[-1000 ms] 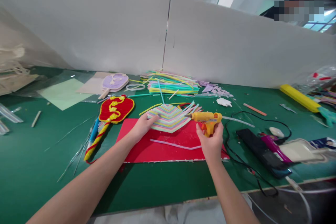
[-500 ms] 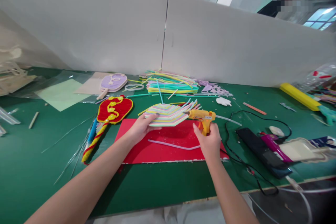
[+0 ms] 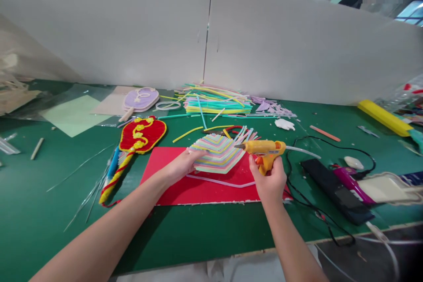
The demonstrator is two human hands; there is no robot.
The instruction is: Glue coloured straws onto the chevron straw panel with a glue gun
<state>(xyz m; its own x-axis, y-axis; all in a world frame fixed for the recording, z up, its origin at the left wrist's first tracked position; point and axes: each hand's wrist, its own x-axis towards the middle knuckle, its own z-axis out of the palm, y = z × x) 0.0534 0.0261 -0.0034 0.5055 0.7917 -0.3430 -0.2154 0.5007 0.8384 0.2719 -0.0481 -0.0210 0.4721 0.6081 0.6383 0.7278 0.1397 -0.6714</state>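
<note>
My left hand [image 3: 182, 165] grips the left edge of a fan-shaped piece [image 3: 218, 153] made of pastel strips bent into V rows, with loose strip ends sticking out at its upper right. My right hand [image 3: 271, 176] is wrapped around a yellow hot glue gun [image 3: 263, 147]; its nozzle points left, close to the piece's right side. A clear glue stick pokes out of the gun's back. Both are held above a red board [image 3: 172, 191], where a bent lilac strip [image 3: 224, 182] lies.
A red and yellow fan [image 3: 142, 136] lies left of the board, a lilac fan [image 3: 141, 99] behind it. Colourful strips [image 3: 218, 101] are heaped at the back. On the right are a black cord [image 3: 309, 205], a black case [image 3: 337, 191] and a yellow bar [image 3: 383, 117].
The striped piece has come lower and slightly right, its face turned more toward me. The glue gun has shifted right along with my right hand. The camera has tilted slightly downward.
</note>
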